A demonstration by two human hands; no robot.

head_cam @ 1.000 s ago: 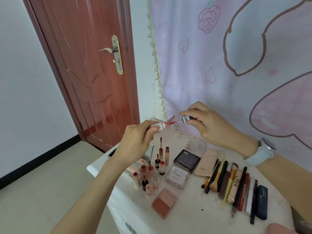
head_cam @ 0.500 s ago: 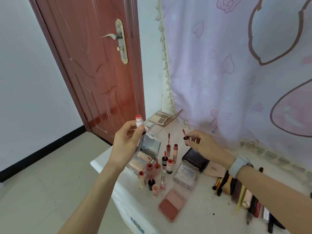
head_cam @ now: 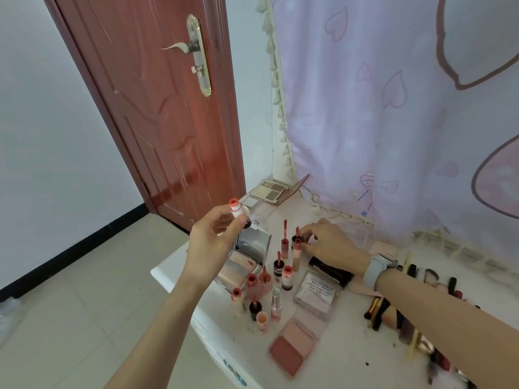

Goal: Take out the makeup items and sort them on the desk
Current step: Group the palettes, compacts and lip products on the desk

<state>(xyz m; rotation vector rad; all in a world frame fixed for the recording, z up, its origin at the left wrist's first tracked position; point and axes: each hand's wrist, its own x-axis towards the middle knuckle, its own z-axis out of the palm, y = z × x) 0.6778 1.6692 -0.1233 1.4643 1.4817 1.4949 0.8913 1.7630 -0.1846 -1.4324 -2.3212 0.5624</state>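
Holding an uncapped lip-gloss tube (head_cam: 238,211) up above the near-left edge of the white desk (head_cam: 345,357), the left hand (head_cam: 213,237) pinches it between thumb and curled fingers — red-rimmed open neck pointing up, tube tilted slightly left. Over at the tube's three o'clock, the right hand (head_cam: 327,242) is down on the desk, fingertips curled around a dark applicator cap (head_cam: 296,237) whose red wand tip sticks upward; whether the cap already touches the desktop cannot be told.

At the cap's six o'clock stands a peach gloss tube (head_cam: 296,255), just beside the fingers, and at its nine o'clock another upright tube with a tall wand (head_cam: 284,242). Nearer the camera — a tight cluster of small red and pink open tubes and wand caps (head_cam: 264,287), with a silver-pink lipstick (head_cam: 276,304) standing at its five o'clock edge. A blush palette (head_cam: 292,349) lies open at six o'clock from the lipstick. A clear powder compact (head_cam: 316,297) and a black compact (head_cam: 331,272) sit under the right forearm, which wears a pale blue watch (head_cam: 377,269). A mirrored open case (head_cam: 252,244) stands below the left hand. An eyeshadow palette (head_cam: 271,189) lies at the desk's twelve o'clock corner, by the pink curtain (head_cam: 393,122) and red door (head_cam: 157,108). Brushes and pencils (head_cam: 407,318), blurred, lie in a row at three o'clock.
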